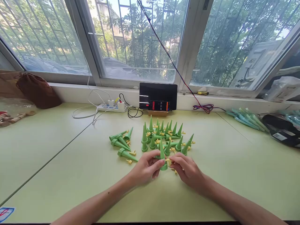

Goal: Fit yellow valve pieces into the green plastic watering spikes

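Note:
My left hand (148, 167) is closed around a green plastic cone spike (162, 153), which stands point up just above the table. At the cone's right side, my right hand (188, 168) pinches a small yellow valve (168, 160) that touches the cone near its base. Behind my hands stand several green cones (179, 144) with yellow valves on their sides, some upright and some lying down. To the left lies a pile of green cones (120, 143), with a loose yellow valve (129, 161) near it. Other small yellow pieces (174, 170) are partly hidden under my right hand.
A dark tablet (158, 92) and a phone (159, 106) lean at the back by the window. Left of them lie a power strip (112, 107) and cables. Bagged blue-green items (246, 119) and a black object (281, 129) lie at right, a brown pouch (37, 90) at left.

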Available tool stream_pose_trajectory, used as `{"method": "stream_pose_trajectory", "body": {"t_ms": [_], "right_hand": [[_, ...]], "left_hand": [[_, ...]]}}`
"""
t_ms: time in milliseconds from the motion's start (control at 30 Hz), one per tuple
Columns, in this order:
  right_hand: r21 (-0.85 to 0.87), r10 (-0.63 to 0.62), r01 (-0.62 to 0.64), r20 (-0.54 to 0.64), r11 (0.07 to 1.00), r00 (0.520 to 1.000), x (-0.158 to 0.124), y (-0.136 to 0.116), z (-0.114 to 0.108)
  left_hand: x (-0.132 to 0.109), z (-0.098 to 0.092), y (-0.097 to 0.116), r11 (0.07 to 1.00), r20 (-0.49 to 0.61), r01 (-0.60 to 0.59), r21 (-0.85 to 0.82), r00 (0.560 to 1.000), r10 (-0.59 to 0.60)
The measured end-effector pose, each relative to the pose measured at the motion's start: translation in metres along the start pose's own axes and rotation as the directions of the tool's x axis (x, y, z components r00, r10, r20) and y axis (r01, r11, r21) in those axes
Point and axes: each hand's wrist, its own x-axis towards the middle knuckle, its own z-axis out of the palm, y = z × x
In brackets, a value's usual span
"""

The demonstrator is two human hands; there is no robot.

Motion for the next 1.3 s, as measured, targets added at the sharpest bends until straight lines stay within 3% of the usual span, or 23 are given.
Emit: {"method": "stream_pose_trajectory", "body": {"t_ms": [167,367,1067,1167,1300], "right_hand": [[0.034,-0.005,0.005,-0.008,0.999,1.0,-0.0006,0.0004,0.0008],[0.019,0.011,-0.011,0.001,1.0,1.0,-0.0008,-0.0013,0.0002],[-0.109,0.051,-0.046,0.041,0.993,0.998,-0.0015,-0.0061,-0.0023],[-0.122,0.073,-0.067,0.047,0.99,0.996,-0.001,-0.0068,-0.0018],[-0.097,0.097,-0.094,0.034,0.991,0.995,-0.0004,-0.0059,-0.0002]], "left_hand": [[-0.0003,0.0007,-0.001,0.996,-0.008,-0.053,0.077,0.999,0.054],[-0.0017,-0.0005,0.0002,0.932,-0.028,-0.165,0.322,0.983,0.183],[-0.0087,-0.0001,-0.0004,0.715,0.181,-0.385,0.583,0.92,0.348],[-0.0084,0.0007,-0.0017,0.727,0.169,-0.372,0.577,0.925,0.339],[-0.0068,0.0028,-0.0009,0.812,0.09,-0.303,0.499,0.95,0.299]]}}
